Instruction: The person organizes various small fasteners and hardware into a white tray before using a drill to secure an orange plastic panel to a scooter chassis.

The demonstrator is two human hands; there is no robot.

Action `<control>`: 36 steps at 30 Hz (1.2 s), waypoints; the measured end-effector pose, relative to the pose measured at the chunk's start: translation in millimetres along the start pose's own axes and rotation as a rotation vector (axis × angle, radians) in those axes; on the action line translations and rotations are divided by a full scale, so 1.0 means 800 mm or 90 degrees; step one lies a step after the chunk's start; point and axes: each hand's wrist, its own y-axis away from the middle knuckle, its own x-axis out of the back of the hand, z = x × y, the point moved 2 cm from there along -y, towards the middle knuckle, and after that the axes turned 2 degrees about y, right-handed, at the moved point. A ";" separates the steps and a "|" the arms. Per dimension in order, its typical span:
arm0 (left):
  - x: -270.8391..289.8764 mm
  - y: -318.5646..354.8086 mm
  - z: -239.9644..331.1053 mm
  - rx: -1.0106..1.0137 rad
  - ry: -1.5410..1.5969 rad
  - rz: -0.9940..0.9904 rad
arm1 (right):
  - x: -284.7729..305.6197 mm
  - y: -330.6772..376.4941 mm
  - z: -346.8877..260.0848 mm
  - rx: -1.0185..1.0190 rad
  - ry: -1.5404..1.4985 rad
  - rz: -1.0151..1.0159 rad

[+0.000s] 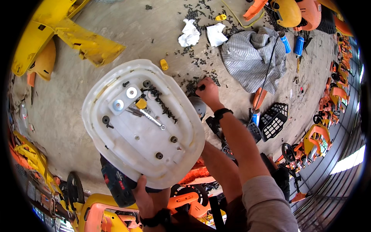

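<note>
My left hand [142,195] grips the near edge of a large white plastic shell [116,150], held underside up like a tray. In its recess lie black screws [160,102], metal washers [131,92], a small yellow clip [141,103] and a spanner [152,118]. My right hand [208,91] reaches out over the concrete floor. Its fingers pinch at a heap of small black screws [192,86] scattered there. A dark watch band sits on that wrist.
Yellow body panels [83,42] lie at the upper left. Crumpled white paper [189,34], a grey striped cloth [253,54] and blue cans [298,45] lie beyond the screws. Black grilles [273,120] and orange toy cars [315,143] are on the right, a power drill [116,183] below the shell.
</note>
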 end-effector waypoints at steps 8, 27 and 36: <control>-0.005 0.002 0.003 0.001 0.008 -0.056 | 0.089 -0.008 -0.094 -0.372 -0.628 -0.220; 0.013 -0.010 0.000 -0.078 -0.012 0.007 | 0.117 -0.010 -0.033 -0.318 -0.272 -0.128; 0.058 -0.043 -0.010 -0.193 -0.126 0.129 | -0.008 0.009 0.075 -0.517 -0.019 -0.132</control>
